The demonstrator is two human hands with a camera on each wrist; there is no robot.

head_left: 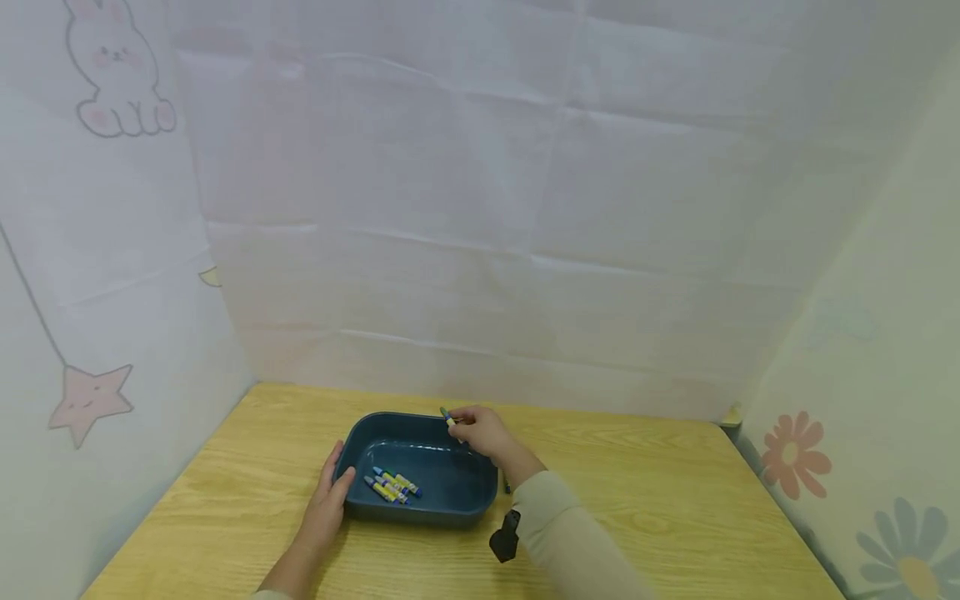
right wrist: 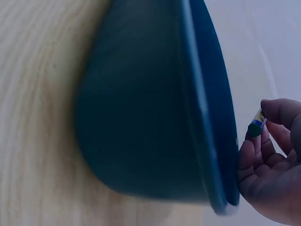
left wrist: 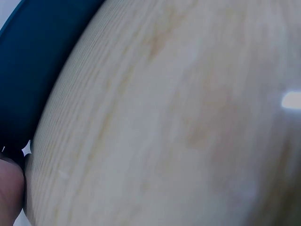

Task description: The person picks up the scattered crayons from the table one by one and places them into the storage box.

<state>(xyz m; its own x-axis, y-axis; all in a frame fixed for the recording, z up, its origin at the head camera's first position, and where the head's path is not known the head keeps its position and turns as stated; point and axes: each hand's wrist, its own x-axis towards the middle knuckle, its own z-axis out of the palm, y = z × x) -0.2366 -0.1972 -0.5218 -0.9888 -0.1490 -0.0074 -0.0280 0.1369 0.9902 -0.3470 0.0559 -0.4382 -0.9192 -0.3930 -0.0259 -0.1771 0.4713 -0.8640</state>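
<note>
Head view: a crayon [head_left: 448, 418] is pinched between thumb and fingertips of the right hand [head_left: 483, 435], above the far right rim of a dark blue rectangular basin [head_left: 453, 487]. Its green tip with a blue band is shown by the right wrist view; the gap between those fingers is filled only by the crayon. By the left hand [head_left: 324, 495] the basin's left side is held, thumb laid over the rim, fingers extended along the outer wall. Several wrapped crayons [head_left: 406, 484] are gathered inside, front left. The basin is supported by a wood-grain table [head_left: 645, 500].
</note>
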